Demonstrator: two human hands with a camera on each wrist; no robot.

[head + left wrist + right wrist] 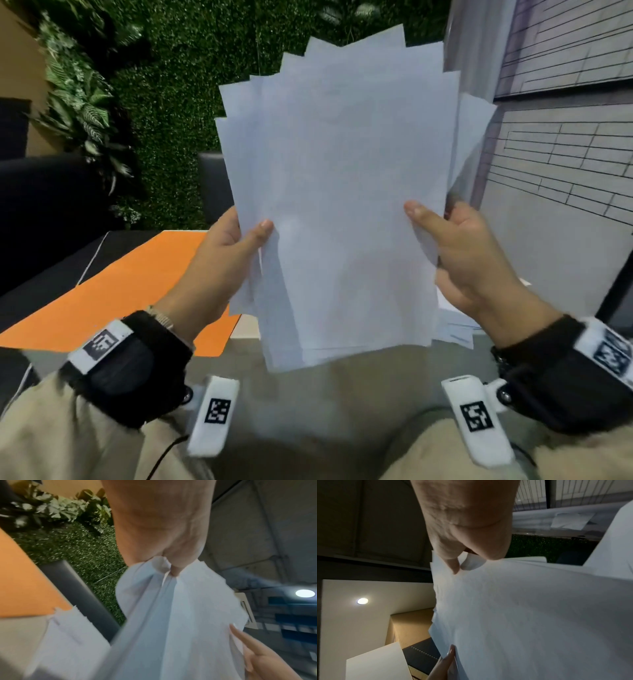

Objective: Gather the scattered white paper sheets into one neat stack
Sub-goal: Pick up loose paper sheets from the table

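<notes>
A bundle of several white paper sheets is held upright in the air above the table, its top edges fanned and uneven. My left hand grips the bundle's left edge, thumb on the front. My right hand grips the right edge the same way. In the left wrist view the sheets bunch under the left hand. In the right wrist view the paper fills the frame below the right hand. More white sheets lie on the table under my right wrist.
An orange mat lies on the grey table at the left. Dark seats and a green plant wall stand behind. A tiled wall is at the right.
</notes>
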